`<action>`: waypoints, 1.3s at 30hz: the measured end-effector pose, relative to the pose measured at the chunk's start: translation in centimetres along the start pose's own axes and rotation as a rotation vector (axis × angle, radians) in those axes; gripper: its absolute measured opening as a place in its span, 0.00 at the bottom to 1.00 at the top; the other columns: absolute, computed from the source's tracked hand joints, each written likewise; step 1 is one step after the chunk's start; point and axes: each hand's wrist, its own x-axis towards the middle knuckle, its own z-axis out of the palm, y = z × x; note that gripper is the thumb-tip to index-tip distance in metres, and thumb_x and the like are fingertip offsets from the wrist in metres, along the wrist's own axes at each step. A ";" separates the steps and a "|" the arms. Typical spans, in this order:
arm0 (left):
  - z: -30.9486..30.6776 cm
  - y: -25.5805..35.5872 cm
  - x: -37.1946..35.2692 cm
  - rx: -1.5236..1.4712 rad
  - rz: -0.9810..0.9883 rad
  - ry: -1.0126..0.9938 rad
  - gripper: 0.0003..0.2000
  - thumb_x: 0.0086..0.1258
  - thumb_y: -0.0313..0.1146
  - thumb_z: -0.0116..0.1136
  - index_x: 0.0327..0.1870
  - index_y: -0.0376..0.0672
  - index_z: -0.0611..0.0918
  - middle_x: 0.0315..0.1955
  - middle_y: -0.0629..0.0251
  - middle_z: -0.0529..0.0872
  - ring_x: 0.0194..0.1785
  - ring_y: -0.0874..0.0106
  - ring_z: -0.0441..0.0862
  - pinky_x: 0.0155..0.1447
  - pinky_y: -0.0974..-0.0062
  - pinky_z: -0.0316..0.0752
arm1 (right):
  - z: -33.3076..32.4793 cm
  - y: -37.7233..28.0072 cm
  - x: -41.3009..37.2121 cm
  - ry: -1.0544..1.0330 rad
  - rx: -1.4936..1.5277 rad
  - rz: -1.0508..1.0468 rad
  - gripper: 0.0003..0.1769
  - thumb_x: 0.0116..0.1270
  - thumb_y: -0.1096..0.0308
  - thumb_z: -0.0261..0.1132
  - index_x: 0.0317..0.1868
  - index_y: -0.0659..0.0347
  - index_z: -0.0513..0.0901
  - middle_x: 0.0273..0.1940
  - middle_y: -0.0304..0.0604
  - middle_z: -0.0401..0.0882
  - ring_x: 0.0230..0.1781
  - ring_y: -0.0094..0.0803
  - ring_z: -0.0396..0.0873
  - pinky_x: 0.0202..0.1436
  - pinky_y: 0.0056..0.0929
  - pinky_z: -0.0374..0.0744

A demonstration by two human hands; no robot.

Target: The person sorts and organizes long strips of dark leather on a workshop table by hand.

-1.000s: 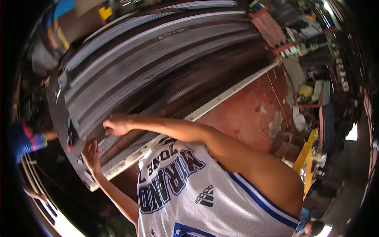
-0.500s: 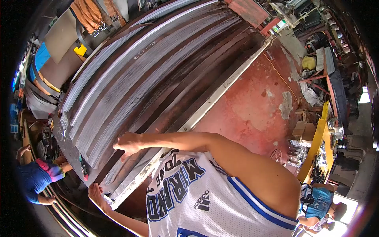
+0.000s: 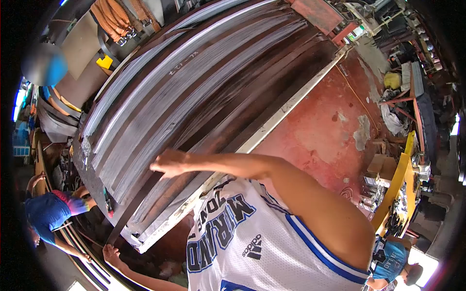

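Strip (image 3: 130, 213) in L hand (image 3: 112, 253) — "XL-127" on pile (image 3: 145, 127); jersey (image 3: 276, 241) marked "adidas".

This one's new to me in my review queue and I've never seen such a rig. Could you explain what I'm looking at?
There is no machine here, just a person's bare hands. The single view comes from a camera worn on that person's head, looking forward and down, so their white jersey fills the bottom. The picture is round and its straight lines look bent.

The left hand appears to pinch the end of a dark strip. The right hand is farther along it; whether it grips is unclear.

Long dark and grey bands lie across the table. A person in a blue shirt is nearby at the picture's left edge.
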 end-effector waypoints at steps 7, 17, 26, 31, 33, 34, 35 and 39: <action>-14.2 -6.3 6.4 0.087 -0.183 0.158 0.11 0.72 0.38 0.59 0.47 0.42 0.79 0.18 0.72 0.71 0.14 0.82 0.61 0.14 0.82 0.53 | -10.8 8.7 -10.5 0.125 -0.231 0.227 0.18 0.56 0.63 0.71 0.46 0.60 0.80 0.28 0.53 0.82 0.30 0.48 0.84 0.37 0.45 0.82; -14.2 -7.1 5.5 0.820 0.409 -0.069 0.20 0.66 0.35 0.61 0.57 0.41 0.76 0.35 0.63 0.82 0.34 0.69 0.77 0.38 0.67 0.72 | -20.7 14.5 -23.8 0.034 -0.506 0.472 0.20 0.51 0.70 0.72 0.46 0.58 0.81 0.43 0.48 0.82 0.42 0.47 0.82 0.45 0.41 0.81; -5.5 -1.9 3.3 -0.140 -0.124 -0.027 0.12 0.69 0.38 0.59 0.47 0.42 0.81 0.37 0.68 0.85 0.35 0.79 0.83 0.37 0.80 0.80 | -28.9 14.1 -26.8 0.085 -0.818 0.502 0.27 0.47 0.82 0.70 0.51 0.59 0.81 0.51 0.48 0.81 0.52 0.51 0.77 0.54 0.43 0.76; -1.5 3.5 2.3 0.018 -0.019 -0.047 0.11 0.70 0.36 0.59 0.42 0.37 0.84 0.34 0.67 0.87 0.30 0.80 0.82 0.32 0.82 0.74 | -33.6 16.1 -28.1 -0.041 -0.912 0.627 0.24 0.54 0.79 0.68 0.54 0.61 0.79 0.51 0.52 0.80 0.54 0.53 0.76 0.55 0.45 0.75; -0.9 4.1 2.0 0.070 0.012 -0.056 0.10 0.70 0.36 0.59 0.42 0.37 0.84 0.33 0.67 0.87 0.30 0.80 0.82 0.33 0.82 0.74 | -34.6 17.9 -29.7 -0.001 -0.932 0.582 0.23 0.55 0.76 0.70 0.54 0.62 0.79 0.50 0.53 0.81 0.54 0.53 0.77 0.54 0.45 0.75; -1.0 4.1 1.9 0.064 0.005 -0.049 0.10 0.70 0.36 0.59 0.42 0.37 0.84 0.33 0.67 0.87 0.30 0.80 0.82 0.33 0.82 0.74 | -34.9 18.6 -30.2 0.042 -0.954 0.555 0.22 0.56 0.73 0.71 0.53 0.63 0.80 0.49 0.55 0.81 0.53 0.53 0.77 0.54 0.45 0.74; -1.0 3.9 1.8 0.078 0.005 -0.040 0.10 0.70 0.35 0.59 0.43 0.37 0.84 0.33 0.67 0.87 0.29 0.80 0.82 0.32 0.82 0.74 | -34.9 18.2 -30.0 0.039 -0.960 0.543 0.22 0.56 0.73 0.71 0.53 0.63 0.80 0.49 0.55 0.81 0.53 0.53 0.77 0.54 0.45 0.74; -2.1 1.7 3.0 0.099 -0.032 0.060 0.10 0.69 0.34 0.58 0.44 0.37 0.84 0.32 0.67 0.87 0.26 0.81 0.81 0.27 0.83 0.72 | -33.1 9.0 -23.9 -0.137 -0.419 0.808 0.24 0.52 0.61 0.78 0.33 0.68 0.72 0.34 0.44 0.74 0.40 0.30 0.72 0.48 0.29 0.71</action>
